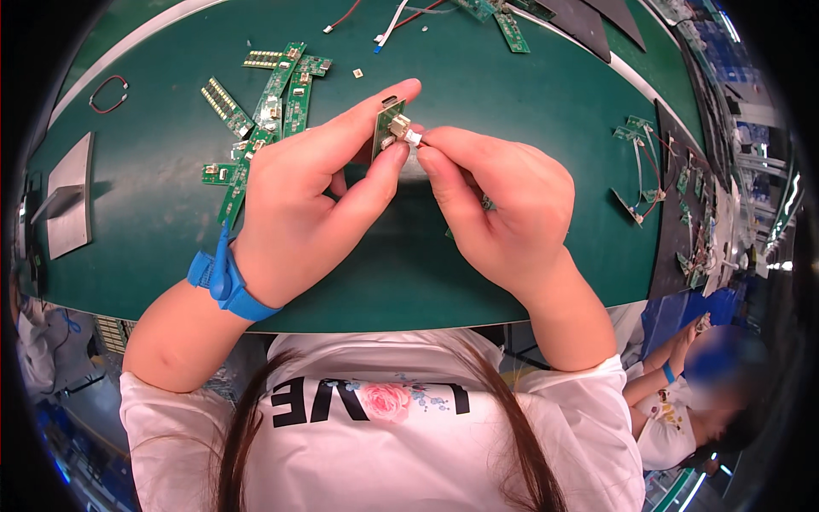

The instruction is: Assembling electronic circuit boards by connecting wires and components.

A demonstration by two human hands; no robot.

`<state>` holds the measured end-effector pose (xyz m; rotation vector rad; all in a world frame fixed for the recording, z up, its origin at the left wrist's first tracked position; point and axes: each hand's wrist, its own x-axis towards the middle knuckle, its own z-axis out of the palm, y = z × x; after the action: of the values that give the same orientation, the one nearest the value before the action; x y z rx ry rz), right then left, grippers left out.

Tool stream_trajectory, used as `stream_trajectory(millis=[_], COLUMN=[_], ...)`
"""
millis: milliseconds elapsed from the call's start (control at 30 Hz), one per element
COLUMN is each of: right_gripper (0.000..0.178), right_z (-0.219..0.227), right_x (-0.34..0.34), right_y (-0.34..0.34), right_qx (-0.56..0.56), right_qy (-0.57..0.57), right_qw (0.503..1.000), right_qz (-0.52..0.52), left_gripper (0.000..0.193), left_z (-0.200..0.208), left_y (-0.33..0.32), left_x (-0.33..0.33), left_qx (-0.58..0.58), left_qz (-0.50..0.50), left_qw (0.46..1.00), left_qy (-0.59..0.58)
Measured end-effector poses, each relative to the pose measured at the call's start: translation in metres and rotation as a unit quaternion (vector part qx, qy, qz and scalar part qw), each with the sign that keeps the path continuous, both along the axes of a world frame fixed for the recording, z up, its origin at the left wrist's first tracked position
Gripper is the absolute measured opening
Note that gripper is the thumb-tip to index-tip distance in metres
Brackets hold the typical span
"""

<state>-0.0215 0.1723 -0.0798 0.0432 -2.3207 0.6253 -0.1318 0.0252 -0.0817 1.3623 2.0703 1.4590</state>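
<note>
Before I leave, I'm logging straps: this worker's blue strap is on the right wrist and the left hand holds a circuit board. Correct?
No: the head view shows the blue strap on the left wrist; the left hand does hold a circuit board.

A narrow green circuit board is held up on edge, its component face turned toward a small white plug connector. The board's boxy cream socket lies just beside that connector, up and left; contact between them is unclear.

Green table: brightly lit, edge bowed
Metal plate: soft shadow beside
Light strips: white glare
Co-worker: blurred head
</note>
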Motion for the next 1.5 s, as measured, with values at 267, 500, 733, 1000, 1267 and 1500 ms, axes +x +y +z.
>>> stream_trajectory(millis=[267,500,733,1000,1267,1500], right_gripper=[0.010,0.013,0.019,0.011,0.007,0.017], right_z=[0.006,-0.003,-0.017,-0.009,-0.005,0.017], right_x=[-0.010,-0.006,-0.002,-0.027,-0.003,0.022], right_y=[-0.002,-0.006,-0.010,0.000,-0.007,0.002], right_qx=[0.038,0.057,0.051,0.031,0.069,0.123], right_qy=[-0.020,0.050,0.085,0.051,-0.023,-0.092], right_qw=[0.998,0.996,0.994,0.998,0.997,0.987], right_qz=[-0.036,-0.054,-0.048,0.012,0.018,0.037], left_gripper=[0.046,0.032,0.036,0.030,0.019,0.032], left_z=[0.003,-0.001,0.039,-0.016,-0.009,-0.032], left_y=[-0.002,-0.001,0.001,-0.002,-0.003,0.006], left_x=[-0.011,-0.003,0.030,-0.017,0.008,0.029], left_qx=[0.027,-0.051,-0.134,-0.061,-0.028,0.059], left_qz=[-0.018,-0.011,0.033,0.006,0.007,0.045], left_qw=[0.992,0.997,0.981,0.998,0.989,0.967], left_qy=[0.122,0.053,0.133,0.020,0.144,0.242])
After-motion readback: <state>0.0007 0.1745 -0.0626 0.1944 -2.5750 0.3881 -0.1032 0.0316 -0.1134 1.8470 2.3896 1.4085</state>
